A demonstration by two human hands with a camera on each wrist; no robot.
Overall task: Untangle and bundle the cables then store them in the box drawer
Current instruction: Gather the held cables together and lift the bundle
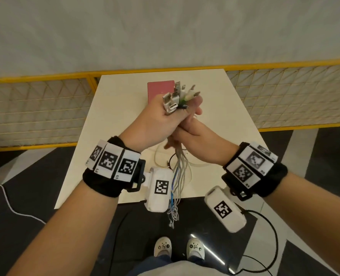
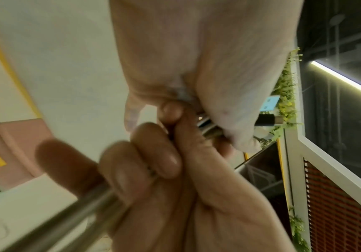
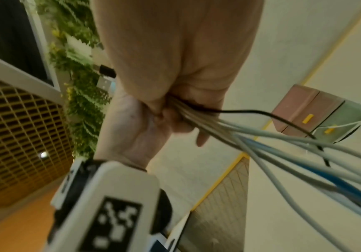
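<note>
A bundle of white, grey, blue and black cables (image 1: 178, 172) hangs over the table's front edge. Its USB plugs (image 1: 176, 96) stick up in a cluster above my left hand (image 1: 157, 118), which grips the bundle just below them. My right hand (image 1: 193, 126) is wrapped round the same cables right under the left one; its curled fingers (image 2: 145, 162) show in the left wrist view. The strands fan out from my right hand (image 3: 175, 95) in the right wrist view. The pink drawer box (image 1: 159, 89) stands at the table's far side, partly hidden behind my hands.
A few loose cable loops (image 1: 161, 156) lie on the white table (image 1: 115, 120) under my hands. The box front shows yellow pull tabs (image 3: 307, 118) and a greenish drawer (image 3: 347, 119). A yellow mesh fence (image 1: 35, 108) runs behind the table. Cords trail on the floor.
</note>
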